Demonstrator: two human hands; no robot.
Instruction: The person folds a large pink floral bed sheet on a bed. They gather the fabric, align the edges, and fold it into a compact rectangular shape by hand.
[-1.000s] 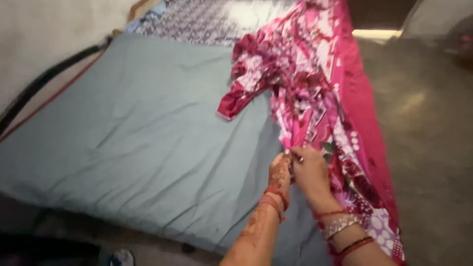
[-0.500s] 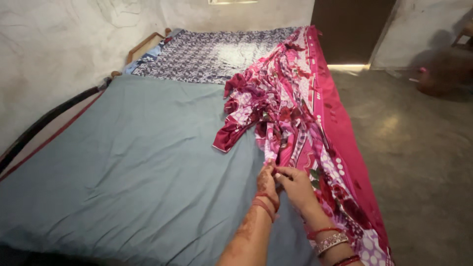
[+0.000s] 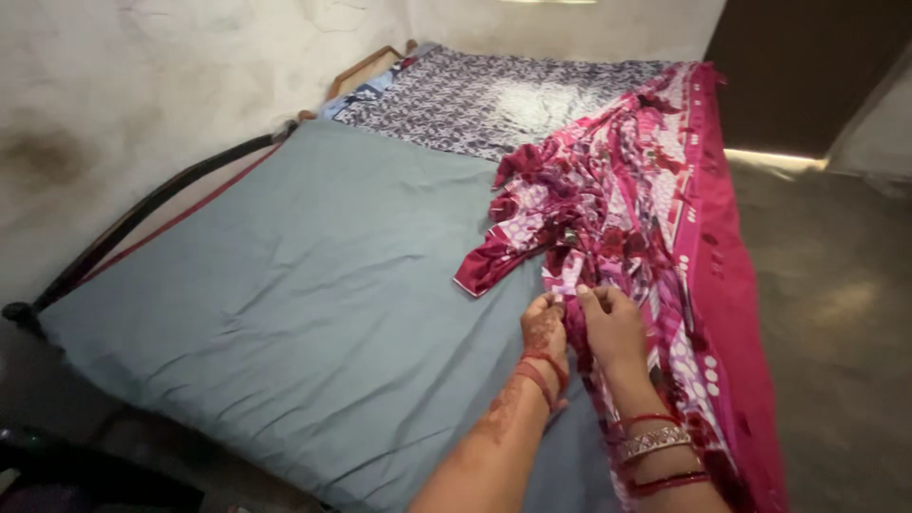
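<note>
Pinching the sari edge on the bed with left hand and right hand together; best kept taut, aligning folds evenly.

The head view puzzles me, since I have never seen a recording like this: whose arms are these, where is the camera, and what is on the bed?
The camera sits on a person's head and looks down, so the two arms coming in from the bottom edge are that person's own. There is no machine here. The left hand and the right hand are close together, fingers pinching an edge of a pink patterned cloth. That cloth lies crumpled and stretched along the right side of a bed with a grey-blue sheet. A blue-and-white patterned cloth covers the far end. Bangles ring the right wrist. Bare floor lies to the right.
</note>
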